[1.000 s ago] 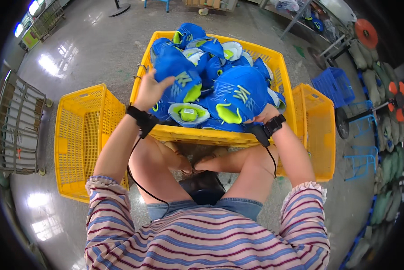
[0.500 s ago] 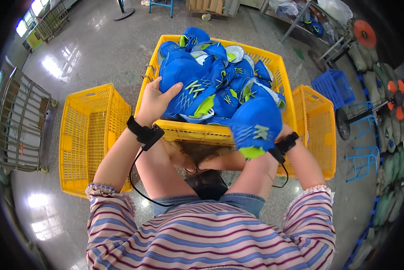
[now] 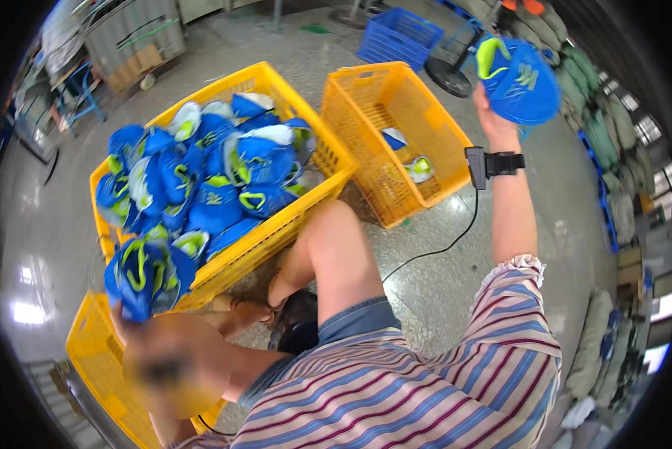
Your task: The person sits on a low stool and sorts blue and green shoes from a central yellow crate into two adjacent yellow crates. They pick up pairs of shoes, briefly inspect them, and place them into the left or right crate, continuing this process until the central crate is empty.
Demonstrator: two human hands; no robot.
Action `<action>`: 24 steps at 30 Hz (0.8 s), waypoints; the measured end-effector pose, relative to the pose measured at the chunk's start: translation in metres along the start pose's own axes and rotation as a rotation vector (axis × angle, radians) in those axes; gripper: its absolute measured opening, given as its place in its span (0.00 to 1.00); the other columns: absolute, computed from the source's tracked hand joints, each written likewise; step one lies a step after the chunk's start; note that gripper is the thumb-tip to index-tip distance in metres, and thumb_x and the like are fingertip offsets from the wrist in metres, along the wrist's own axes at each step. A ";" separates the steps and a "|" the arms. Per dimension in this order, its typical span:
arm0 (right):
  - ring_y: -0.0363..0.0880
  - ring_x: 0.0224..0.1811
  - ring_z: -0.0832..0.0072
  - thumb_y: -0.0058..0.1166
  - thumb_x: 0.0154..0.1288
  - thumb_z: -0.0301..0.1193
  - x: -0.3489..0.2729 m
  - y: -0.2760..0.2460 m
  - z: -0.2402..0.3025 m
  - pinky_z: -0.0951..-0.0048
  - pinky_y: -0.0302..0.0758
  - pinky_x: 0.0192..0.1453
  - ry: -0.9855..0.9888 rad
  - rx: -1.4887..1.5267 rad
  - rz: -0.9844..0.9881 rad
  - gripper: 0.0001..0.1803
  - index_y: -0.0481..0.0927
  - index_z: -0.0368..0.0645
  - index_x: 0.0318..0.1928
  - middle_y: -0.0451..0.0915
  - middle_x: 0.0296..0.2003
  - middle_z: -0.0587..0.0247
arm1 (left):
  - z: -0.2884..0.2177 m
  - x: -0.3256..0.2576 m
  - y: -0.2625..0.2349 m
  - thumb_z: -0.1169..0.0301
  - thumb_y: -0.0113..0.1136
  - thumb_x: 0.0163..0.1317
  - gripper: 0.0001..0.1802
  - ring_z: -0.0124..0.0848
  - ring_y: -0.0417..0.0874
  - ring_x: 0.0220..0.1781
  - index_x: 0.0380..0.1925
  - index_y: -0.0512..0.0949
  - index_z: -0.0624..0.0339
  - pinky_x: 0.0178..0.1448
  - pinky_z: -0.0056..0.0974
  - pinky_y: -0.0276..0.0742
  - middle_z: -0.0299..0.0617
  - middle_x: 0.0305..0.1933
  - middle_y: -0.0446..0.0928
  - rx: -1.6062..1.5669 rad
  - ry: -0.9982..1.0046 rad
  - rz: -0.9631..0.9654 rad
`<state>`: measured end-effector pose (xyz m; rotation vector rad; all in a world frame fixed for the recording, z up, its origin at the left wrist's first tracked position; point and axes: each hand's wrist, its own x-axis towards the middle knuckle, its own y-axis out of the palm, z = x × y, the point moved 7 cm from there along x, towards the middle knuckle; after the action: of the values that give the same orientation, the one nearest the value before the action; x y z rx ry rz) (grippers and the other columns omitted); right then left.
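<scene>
My right hand (image 3: 493, 123) is raised at the far right, gripping a blue shoe upper (image 3: 527, 84) with a lime-green collar lining by its edge, in the air beyond the right crate. At the near left, my left hand (image 3: 122, 323) is closed on the lower edge of another blue shoe upper (image 3: 145, 280), possibly more than one layered together. A blurred patch covers that wrist and part of the hand. Between my hands stands a yellow crate (image 3: 276, 239) heaped with blue and lime-green shoe uppers (image 3: 216, 202), some showing white insides.
A second yellow crate (image 3: 444, 123) at the right holds a few small uppers (image 3: 420, 169). Another yellow crate (image 3: 89, 352) stands at the near left. Beyond are a blue basket (image 3: 399, 36), a fan base (image 3: 448, 77) and stacked sacks (image 3: 594, 112) along the right.
The view has turned to the right. My right hand has carried its upper from above the heaped crate out to the far right. My left hand now holds an upper at the crate's near left corner.
</scene>
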<state>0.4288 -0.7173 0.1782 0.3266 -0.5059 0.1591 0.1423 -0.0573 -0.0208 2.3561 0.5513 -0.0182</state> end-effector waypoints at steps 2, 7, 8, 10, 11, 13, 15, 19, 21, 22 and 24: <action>0.66 0.22 0.80 0.51 0.60 0.41 -0.004 -0.007 0.045 0.81 0.63 0.22 -0.123 0.098 0.049 0.15 0.73 0.46 0.42 0.76 0.36 0.67 | -0.003 -0.003 -0.007 0.59 0.47 0.61 0.30 0.36 0.63 0.64 0.61 0.59 0.59 0.66 0.44 0.58 0.42 0.63 0.63 0.007 0.035 -0.013; 0.75 0.43 0.71 0.49 0.61 0.42 -0.025 -0.008 0.002 0.72 0.73 0.44 0.011 0.316 -0.308 0.19 0.73 0.44 0.48 0.75 0.48 0.63 | 0.005 0.002 0.022 0.59 0.45 0.64 0.29 0.37 0.62 0.64 0.62 0.57 0.59 0.67 0.45 0.56 0.44 0.63 0.61 0.088 0.073 -0.021; 0.73 0.33 0.75 0.50 0.61 0.40 -0.032 -0.033 -0.025 0.77 0.70 0.33 0.086 0.318 -0.430 0.15 0.74 0.45 0.43 0.76 0.39 0.65 | 0.010 0.006 0.023 0.59 0.45 0.65 0.28 0.37 0.62 0.64 0.62 0.57 0.59 0.67 0.45 0.55 0.45 0.63 0.61 0.114 0.068 -0.012; 0.60 0.12 0.84 0.52 0.60 0.37 -0.054 -0.058 -0.079 0.85 0.55 0.13 0.389 0.434 -0.447 0.07 0.73 0.49 0.30 0.69 0.19 0.72 | 0.009 0.008 -0.002 0.60 0.46 0.66 0.28 0.38 0.62 0.64 0.61 0.58 0.60 0.67 0.44 0.55 0.46 0.63 0.60 0.471 0.166 -0.112; 0.58 0.10 0.85 0.52 0.60 0.38 -0.074 -0.062 -0.104 0.85 0.54 0.12 0.561 0.510 -0.438 0.10 0.71 0.49 0.26 0.65 0.15 0.73 | 0.002 0.006 0.001 0.61 0.47 0.66 0.27 0.37 0.62 0.63 0.61 0.58 0.63 0.66 0.43 0.57 0.48 0.63 0.60 0.827 0.280 -0.067; 0.54 0.09 0.85 0.50 0.61 0.37 -0.107 -0.095 -0.137 0.83 0.49 0.12 0.706 0.504 -0.437 0.11 0.70 0.50 0.22 0.64 0.13 0.73 | -0.009 0.009 0.006 0.68 0.49 0.64 0.26 0.39 0.66 0.60 0.61 0.59 0.62 0.62 0.42 0.63 0.50 0.61 0.62 1.252 0.471 -0.074; 0.54 0.09 0.85 0.49 0.62 0.35 -0.125 -0.114 -0.135 0.84 0.49 0.12 0.717 0.296 -0.536 0.12 0.68 0.48 0.21 0.63 0.13 0.72 | -0.012 0.008 0.033 0.75 0.52 0.61 0.28 0.43 0.71 0.54 0.62 0.59 0.55 0.57 0.42 0.68 0.53 0.56 0.66 1.620 0.634 -0.073; 0.55 0.09 0.85 0.48 0.62 0.33 -0.154 -0.151 -0.151 0.84 0.50 0.11 0.869 0.233 -0.557 0.11 0.68 0.48 0.22 0.64 0.14 0.71 | -0.005 0.015 0.066 0.81 0.56 0.56 0.33 0.48 0.74 0.49 0.62 0.60 0.50 0.53 0.43 0.70 0.56 0.51 0.70 1.957 0.792 -0.059; 0.55 0.09 0.85 0.47 0.62 0.32 -0.149 -0.147 -0.167 0.84 0.50 0.11 0.930 0.319 -0.486 0.10 0.69 0.48 0.24 0.65 0.14 0.70 | -0.007 0.019 0.056 0.79 0.56 0.57 0.30 0.48 0.74 0.47 0.60 0.62 0.53 0.51 0.42 0.71 0.55 0.49 0.70 1.884 0.687 -0.084; 0.57 0.10 0.84 0.45 0.63 0.32 -0.146 -0.151 -0.170 0.85 0.53 0.11 0.934 0.363 -0.544 0.08 0.69 0.47 0.26 0.66 0.15 0.70 | -0.001 0.022 0.055 0.77 0.55 0.58 0.26 0.46 0.74 0.46 0.58 0.64 0.57 0.50 0.41 0.72 0.53 0.47 0.70 1.717 0.633 -0.094; 0.64 0.13 0.81 0.41 0.65 0.30 -0.148 -0.205 -0.191 0.82 0.63 0.14 0.771 0.415 -0.794 0.08 0.69 0.44 0.27 0.68 0.17 0.70 | 0.023 0.024 0.079 0.74 0.53 0.61 0.21 0.44 0.75 0.44 0.55 0.67 0.63 0.47 0.38 0.73 0.50 0.45 0.71 1.481 0.611 -0.071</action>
<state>0.4341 -0.8539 -0.1078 0.8009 0.4481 -0.3843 0.1982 -0.1149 0.0080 3.8019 1.1853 0.4041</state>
